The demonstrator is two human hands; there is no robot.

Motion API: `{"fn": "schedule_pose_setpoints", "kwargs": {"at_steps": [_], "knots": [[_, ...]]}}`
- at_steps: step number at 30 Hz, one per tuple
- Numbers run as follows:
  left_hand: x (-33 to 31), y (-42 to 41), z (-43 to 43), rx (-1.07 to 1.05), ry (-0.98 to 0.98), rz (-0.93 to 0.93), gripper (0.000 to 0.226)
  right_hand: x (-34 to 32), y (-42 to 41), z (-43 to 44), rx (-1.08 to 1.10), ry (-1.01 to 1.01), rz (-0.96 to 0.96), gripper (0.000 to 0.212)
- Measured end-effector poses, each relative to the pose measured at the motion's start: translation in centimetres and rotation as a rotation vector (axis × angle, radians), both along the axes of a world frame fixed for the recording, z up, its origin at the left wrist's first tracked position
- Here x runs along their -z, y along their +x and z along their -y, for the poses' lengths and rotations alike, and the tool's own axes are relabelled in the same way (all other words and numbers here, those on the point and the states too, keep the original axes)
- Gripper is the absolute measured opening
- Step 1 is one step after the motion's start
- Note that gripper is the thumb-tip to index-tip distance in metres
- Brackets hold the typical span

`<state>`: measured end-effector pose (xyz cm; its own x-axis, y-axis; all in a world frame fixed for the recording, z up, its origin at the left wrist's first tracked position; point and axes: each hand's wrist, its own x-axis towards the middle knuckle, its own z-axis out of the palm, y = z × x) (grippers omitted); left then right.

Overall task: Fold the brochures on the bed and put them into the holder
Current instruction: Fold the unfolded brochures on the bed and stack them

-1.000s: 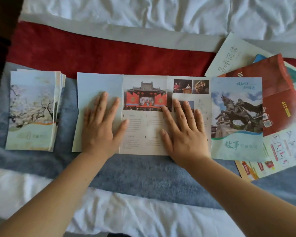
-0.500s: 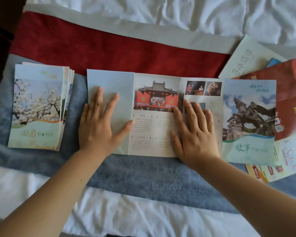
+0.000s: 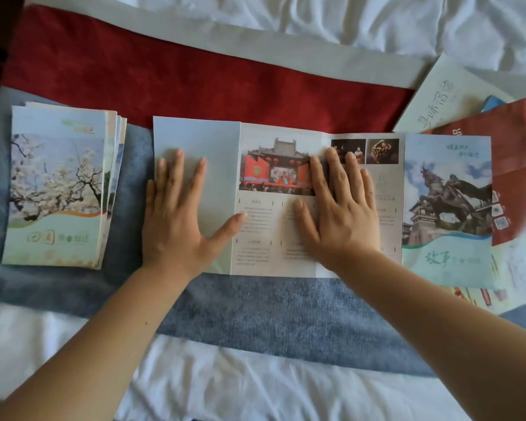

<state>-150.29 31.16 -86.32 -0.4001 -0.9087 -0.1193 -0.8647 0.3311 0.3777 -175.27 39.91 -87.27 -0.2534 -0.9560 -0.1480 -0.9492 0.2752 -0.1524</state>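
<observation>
Both hands point(image 3: 176, 229) point(image 3: 342, 217) flat, pressing unfolded brochure point(image 3: 255, 253)

The white bed point(image 3: 255, 375) bears a red-and-blue runner point(image 3: 271, 308), an unfolded brochure point(image 3: 255, 238) and stacked brochures point(image 3: 55, 183).

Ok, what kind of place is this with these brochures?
Most likely a hotel bedroom: a rumpled white sheet, a red runner across it, and tourist brochures spread on a blue towel.
</observation>
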Motion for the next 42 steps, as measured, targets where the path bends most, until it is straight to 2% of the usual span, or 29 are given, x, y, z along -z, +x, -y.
{"fn": "schedule_pose_setpoints", "kwargs": {"at_steps": [8,16,20,23,26,29,36,42], "knots": [[-1.5,-1.5,-0.4,-0.027,0.092,-0.096,0.109,0.1,0.2,-0.1,0.004,-0.044,0.000,0.075],[-1.6,-4.3,-1.7,-0.011,0.088,-0.097,0.100,0.0,0.1,0.0,-0.010,-0.028,0.009,0.076],[-0.9,-5.6,-2.4,0.009,0.060,-0.013,0.097,-0.9,-0.6,0.2,-0.030,0.002,0.131,0.069],[-0.4,-6.0,-2.7,0.027,0.019,0.064,0.095,-2.5,-2.8,-0.1,-0.060,-0.082,0.265,0.054],[-0.1,-5.9,-2.7,0.025,0.000,0.105,0.094,-3.4,-5.2,-1.7,-0.045,-0.076,0.144,0.050],[-0.2,-6.2,-2.8,0.017,0.001,0.105,0.095,-3.4,-7.9,-4.6,0.039,0.023,0.012,0.060],[-0.9,-7.5,-3.2,-0.007,0.030,0.152,0.096,-1.2,-10.9,-9.1,0.049,0.034,-0.011,0.065],[-1.4,-11.4,-5.0,0.044,0.053,0.056,0.093,-0.5,-10.9,-9.2,0.063,-0.017,-0.009,0.064]]}}
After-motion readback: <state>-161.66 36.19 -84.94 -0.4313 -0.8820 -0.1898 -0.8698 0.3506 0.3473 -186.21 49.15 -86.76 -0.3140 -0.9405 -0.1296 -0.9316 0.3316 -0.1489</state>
